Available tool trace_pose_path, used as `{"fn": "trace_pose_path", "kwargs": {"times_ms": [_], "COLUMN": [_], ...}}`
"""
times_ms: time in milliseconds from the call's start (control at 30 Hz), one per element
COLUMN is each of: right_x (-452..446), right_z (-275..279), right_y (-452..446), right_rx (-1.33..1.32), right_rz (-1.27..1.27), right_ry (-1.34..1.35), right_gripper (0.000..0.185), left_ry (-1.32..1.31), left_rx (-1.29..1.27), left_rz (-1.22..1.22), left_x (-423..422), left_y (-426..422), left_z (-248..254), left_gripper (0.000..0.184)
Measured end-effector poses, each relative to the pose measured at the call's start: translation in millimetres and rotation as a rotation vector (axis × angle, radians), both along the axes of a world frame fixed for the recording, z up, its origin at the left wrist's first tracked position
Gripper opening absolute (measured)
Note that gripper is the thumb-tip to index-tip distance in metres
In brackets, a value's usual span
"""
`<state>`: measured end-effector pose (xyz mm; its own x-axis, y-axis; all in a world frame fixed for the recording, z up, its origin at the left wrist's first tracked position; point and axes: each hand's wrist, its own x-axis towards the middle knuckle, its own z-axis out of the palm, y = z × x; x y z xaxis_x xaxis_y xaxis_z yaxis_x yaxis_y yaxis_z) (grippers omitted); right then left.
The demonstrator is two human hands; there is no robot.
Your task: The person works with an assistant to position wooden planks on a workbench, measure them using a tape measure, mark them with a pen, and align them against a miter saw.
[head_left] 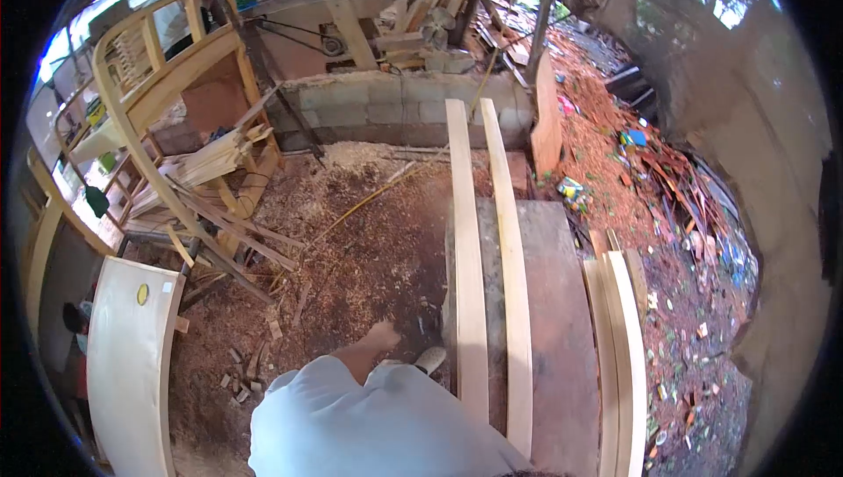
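From my end: light sleeve [303,398] nearest, left hand [383,337] low, left of the slab [564,337]. Hand is small and soft in the picture — can't tell if it's clenched, loose or gripping anything. Right hand isn't in my view. Shoe [430,359] also left of the slab.

Hand is nearest the left plank [469,262], which runs along the slab's left edge; right plank [515,275] crosses over the slab beside it. Can't see whether either touches down; near ends run toward the shirt.

My read: long, dry softwood — stiff on edge, springy on the flat, fairly light but awkward. Not fragile; smooth faces could slide, edges may splinter. I'd hold at mid-length, fingers under one edge.

Stack [628,363] on the slab's right side, curved panel [132,363] well left of it. Block wall [378,113] past its far edge, wooden frame [184,71] beyond and left.
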<state>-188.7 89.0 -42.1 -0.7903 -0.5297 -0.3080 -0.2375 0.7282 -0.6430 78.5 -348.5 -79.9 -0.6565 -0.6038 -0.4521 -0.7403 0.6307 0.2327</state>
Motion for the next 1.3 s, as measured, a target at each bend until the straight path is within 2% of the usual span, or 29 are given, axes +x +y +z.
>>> {"fn": "trace_pose_path", "kwargs": {"times_ms": [33,67,133,200,267,300,333,367,400,467,500,533,567,600,633,667,700,733,800,867,933,1000,1067,1133,1167,1200,1233,1267,1300], "right_x": [3,6,8,-1,-14,-20,-30,-32,-26,-28,-29,-27,-24,-20,-12,-6,-3,4,27,47,45,47,59,77,80,84,86,92,98], "right_z": [-1,-2,-1,2,14,25,57,81,84,91,92,91,89,87,83,81,84,90,123,179,142,116,102,78,71,69,71,105,140], "right_y": [9,18,31,22,-10,-35,-63,-73,-60,-46,-25,8,37,66,97,118,125,132,125,96,100,101,87,80,75,71,68,57,47], "right_rx": [0.003,0.002,-0.010,-0.048,-0.056,-0.014,-0.022,-0.038,-0.030,-0.104,0.027,0.165,0.047,-0.071,-0.052,-0.041,-0.054,-0.098,-0.167,-0.333,-0.345,-0.368,-0.364,-0.340,-0.316,-0.325,-0.571,-0.608,-0.641], "right_rz": [-0.002,0.000,0.028,0.090,0.124,0.120,0.108,0.099,0.072,0.080,0.172,0.265,0.276,0.290,0.197,0.107,0.114,0.089,0.059,-0.297,-0.306,-0.312,-0.232,-0.239,-0.255,-0.246,-0.367,-0.245,-0.140], "right_ry": [-0.015,-0.029,-0.046,-0.018,0.053,0.135,0.066,0.000,-0.003,-0.173,-0.158,-0.145,-0.320,-0.495,-0.489,-0.486,-0.485,-0.485,-0.496,-0.491,-0.564,-0.634,-0.572,-0.551,-0.528,-0.519,-0.769,-0.607,-0.435], "right_gripper": [0.081,0.082,0.085,0.087,0.090,0.084,0.081,0.078,0.078,0.073,0.068,0.062,0.058,0.055,0.054,0.052,0.052,0.050,0.047,0.040,0.041,0.041,0.041,0.042,0.044,0.044,0.043,0.039,0.034], "left_ry": [0.164,0.395,0.757,0.754,0.621,0.570,0.514,0.497,0.545,0.601,0.648,0.676,0.675,0.683,0.741,0.772,0.851,0.847,0.811,0.829,0.868,0.985,0.938,0.945,0.800,0.815,0.716,0.616,0.673], "left_rx": [-0.024,-0.037,-0.179,0.201,0.343,0.514,0.682,0.706,0.791,0.865,0.499,0.126,0.015,0.020,0.356,0.681,0.539,0.524,0.481,0.540,0.607,0.979,0.995,1.522,1.294,1.291,1.001,0.713,0.713], "left_rz": [0.203,0.402,0.281,0.129,0.004,-0.003,-0.006,-0.027,0.138,0.283,-0.012,-0.290,-0.362,-0.360,-0.023,0.320,0.239,0.235,0.199,0.264,0.335,0.458,0.483,0.940,0.946,0.939,0.814,0.685,0.610], "left_x": [-21,-41,-88,-135,-176,-193,-206,-218,-229,-243,-250,-258,-246,-239,-235,-235,-235,-237,-244,-254,-258,-256,-252,-249,-260,-256,-251,-252,-255], "left_y": [5,7,25,52,84,102,124,152,177,194,197,202,200,204,205,204,204,202,190,172,158,140,137,151,137,141,147,146,142], "left_z": [19,15,53,110,111,117,119,111,98,50,5,-18,5,36,76,95,93,93,95,87,71,55,63,83,27,34,51,64,65], "left_gripper": [0.031,0.040,0.040,0.039,0.044,0.043,0.043,0.043,0.043,0.044,0.045,0.047,0.043,0.043,0.041,0.039,0.041,0.041,0.030,0.028,0.025,0.024,0.025,0.033,0.042,0.042,0.045,0.048,0.049]}}
